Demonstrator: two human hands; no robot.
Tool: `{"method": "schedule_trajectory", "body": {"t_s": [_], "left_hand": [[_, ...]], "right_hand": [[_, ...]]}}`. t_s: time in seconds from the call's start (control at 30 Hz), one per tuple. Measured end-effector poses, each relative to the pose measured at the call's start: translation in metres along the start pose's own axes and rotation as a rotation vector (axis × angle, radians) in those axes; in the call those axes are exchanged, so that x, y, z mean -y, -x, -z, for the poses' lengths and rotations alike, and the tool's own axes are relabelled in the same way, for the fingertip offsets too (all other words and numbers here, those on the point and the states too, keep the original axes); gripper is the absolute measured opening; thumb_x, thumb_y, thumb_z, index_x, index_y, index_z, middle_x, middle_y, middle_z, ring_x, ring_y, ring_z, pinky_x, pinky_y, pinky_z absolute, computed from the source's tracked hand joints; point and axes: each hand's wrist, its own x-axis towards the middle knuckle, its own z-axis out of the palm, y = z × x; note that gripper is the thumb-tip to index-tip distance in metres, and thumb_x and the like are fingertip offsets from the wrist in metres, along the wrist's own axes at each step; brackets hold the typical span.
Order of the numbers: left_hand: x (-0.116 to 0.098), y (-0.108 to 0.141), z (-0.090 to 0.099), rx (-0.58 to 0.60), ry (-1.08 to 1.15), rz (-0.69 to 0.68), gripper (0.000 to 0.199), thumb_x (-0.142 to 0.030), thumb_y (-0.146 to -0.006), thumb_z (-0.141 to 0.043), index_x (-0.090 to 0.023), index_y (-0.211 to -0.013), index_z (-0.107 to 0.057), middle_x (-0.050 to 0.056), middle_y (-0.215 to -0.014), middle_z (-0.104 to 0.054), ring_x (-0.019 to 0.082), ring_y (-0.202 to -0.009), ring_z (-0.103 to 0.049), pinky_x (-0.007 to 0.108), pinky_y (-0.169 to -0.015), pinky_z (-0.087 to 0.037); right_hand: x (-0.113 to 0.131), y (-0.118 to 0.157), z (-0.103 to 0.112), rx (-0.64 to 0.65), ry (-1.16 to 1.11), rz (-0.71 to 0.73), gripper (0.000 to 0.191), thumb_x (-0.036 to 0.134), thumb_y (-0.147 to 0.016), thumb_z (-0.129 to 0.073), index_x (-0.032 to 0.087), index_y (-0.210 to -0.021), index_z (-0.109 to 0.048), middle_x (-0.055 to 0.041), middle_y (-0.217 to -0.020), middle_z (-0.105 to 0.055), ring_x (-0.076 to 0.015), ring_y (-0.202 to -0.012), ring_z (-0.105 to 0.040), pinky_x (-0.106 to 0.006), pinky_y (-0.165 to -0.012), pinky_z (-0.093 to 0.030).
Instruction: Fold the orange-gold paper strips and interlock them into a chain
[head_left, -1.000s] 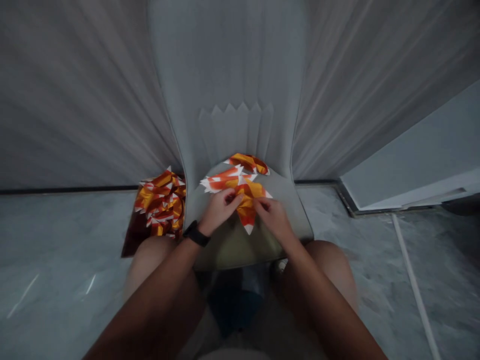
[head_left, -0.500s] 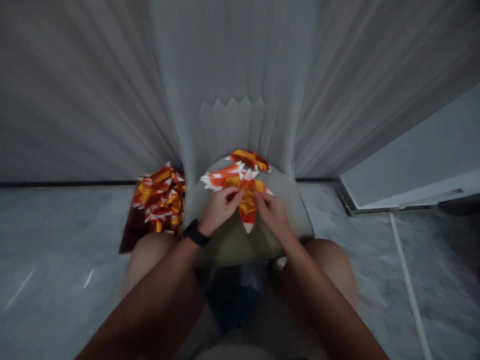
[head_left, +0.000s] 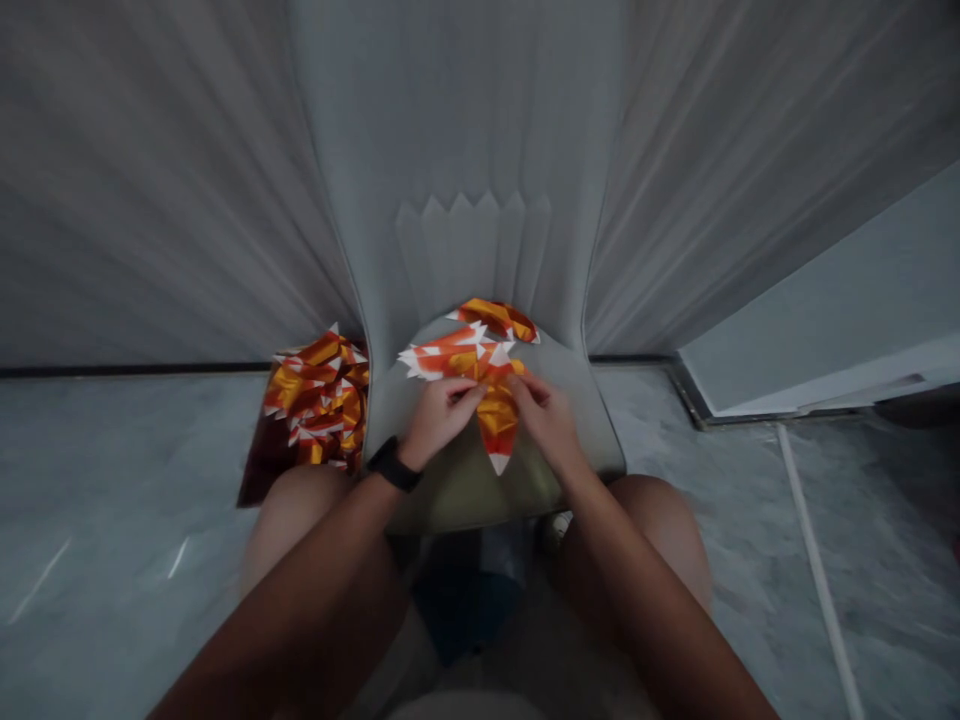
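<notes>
- A folded foil piece [head_left: 498,425] in orange and gold, with a white tip pointing towards the body, is held between the two hands, just above or on the chair seat [head_left: 574,400]; which of the two cannot be told.
- Its left edge is pinched between thumb and forefinger of the left hand [head_left: 441,418], and its right edge is nipped by the fingertips of the right hand [head_left: 549,418]; the remaining fingers are curled in.
- By being gripped from opposite sides, the piece is probably steadied and its folds controlled.
- The chair seat seems to be used as a low worktop, since it is set between the knees, within easy reach.
- A white-tipped foil bundle [head_left: 442,354] is laid just beyond the left hand, and another foil piece [head_left: 501,318] is placed near the backrest [head_left: 465,110].
- A foil pile [head_left: 324,400] is heaped on a dark red surface [head_left: 261,468] beside the chair, apparently placed there so that the seat is less crowded.
- Reach is bounded ahead by the backrest; part of the bundle is overlapped by the held piece.
- A black wristband [head_left: 395,466] is worn on the left wrist.
</notes>
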Motion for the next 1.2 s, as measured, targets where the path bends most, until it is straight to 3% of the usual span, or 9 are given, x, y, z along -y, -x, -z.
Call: {"method": "schedule_trajectory", "body": {"t_s": [0.13,0.3,0.57,0.7,0.87,0.97,1.1,1.2], "left_hand": [[0.000,-0.001,-0.003,-0.037,-0.071,-0.041,0.041,-0.049,-0.094,-0.054,-0.018,-0.072,-0.067,-0.001,-0.059,-0.057,0.011,-0.053,-0.048,0.024,-0.049,-0.035],[0.002,-0.004,-0.005,-0.102,0.070,0.005,0.033,-0.050,-0.091,-0.061,-0.018,-0.091,-0.070,0.001,-0.069,-0.066,0.011,-0.052,-0.053,0.023,-0.047,-0.040],[0.007,-0.009,0.001,-0.035,0.177,0.073,0.037,-0.055,-0.089,-0.064,-0.019,-0.086,-0.068,0.000,-0.066,-0.063,0.009,-0.044,-0.049,0.023,-0.041,-0.037],[0.005,-0.002,-0.003,-0.022,0.155,0.103,0.037,-0.055,-0.090,-0.061,-0.018,-0.086,-0.068,0.000,-0.064,-0.062,0.011,-0.050,-0.052,0.023,-0.046,-0.039],[0.008,0.004,-0.006,0.124,0.114,0.092,0.033,-0.049,-0.088,-0.065,-0.018,-0.088,-0.073,0.003,-0.082,-0.071,0.014,-0.067,-0.059,0.025,-0.059,-0.044],[0.009,0.004,-0.005,0.171,0.127,0.131,0.031,-0.046,-0.087,-0.066,-0.017,-0.088,-0.073,0.002,-0.078,-0.070,0.014,-0.066,-0.058,0.026,-0.060,-0.043],[0.010,0.003,-0.002,0.096,0.138,0.099,0.028,-0.042,-0.087,-0.065,-0.015,-0.081,-0.070,0.002,-0.076,-0.068,0.014,-0.067,-0.057,0.026,-0.063,-0.043],[0.010,0.003,0.000,0.033,0.149,0.066,0.027,-0.041,-0.089,-0.063,-0.015,-0.082,-0.069,0.002,-0.077,-0.068,0.014,-0.069,-0.058,0.026,-0.065,-0.043]], "right_hand": [[-0.001,0.002,0.000,-0.002,0.109,0.048,0.041,0.050,-0.092,-0.052,0.019,-0.076,-0.074,-0.0031,-0.071,-0.069,-0.0184,-0.068,-0.060,-0.027,-0.061,-0.043],[0.001,0.006,0.002,-0.003,0.189,0.088,0.043,0.051,-0.094,-0.050,0.019,-0.074,-0.072,-0.0020,-0.065,-0.064,-0.0169,-0.062,-0.055,-0.026,-0.057,-0.039],[-0.002,-0.005,0.003,0.030,0.042,-0.032,0.045,0.052,-0.089,-0.053,0.019,-0.061,-0.061,0.0005,-0.058,-0.054,-0.0142,-0.057,-0.049,-0.025,-0.054,-0.036],[-0.007,-0.009,0.002,-0.038,0.015,-0.071,0.042,0.051,-0.088,-0.053,0.019,-0.062,-0.060,0.0008,-0.058,-0.053,-0.0138,-0.057,-0.048,-0.025,-0.053,-0.035],[-0.014,-0.013,0.004,-0.116,-0.047,-0.099,0.043,0.053,-0.087,-0.053,0.018,-0.065,-0.063,-0.0002,-0.061,-0.058,-0.0148,-0.058,-0.052,-0.025,-0.053,-0.038],[-0.015,-0.013,0.005,-0.118,-0.060,-0.102,0.044,0.054,-0.086,-0.054,0.017,-0.069,-0.068,-0.0015,-0.065,-0.063,-0.0165,-0.063,-0.057,-0.025,-0.056,-0.042],[-0.010,-0.007,0.005,-0.081,-0.080,-0.092,0.045,0.057,-0.084,-0.058,0.015,-0.084,-0.075,-0.0046,-0.078,-0.073,-0.0197,-0.072,-0.064,-0.027,-0.063,-0.049],[-0.006,0.003,0.007,0.005,-0.067,-0.122,0.047,0.059,-0.080,-0.064,0.014,-0.084,-0.077,-0.0060,-0.077,-0.074,-0.0190,-0.067,-0.064,-0.027,-0.057,-0.050]]}}
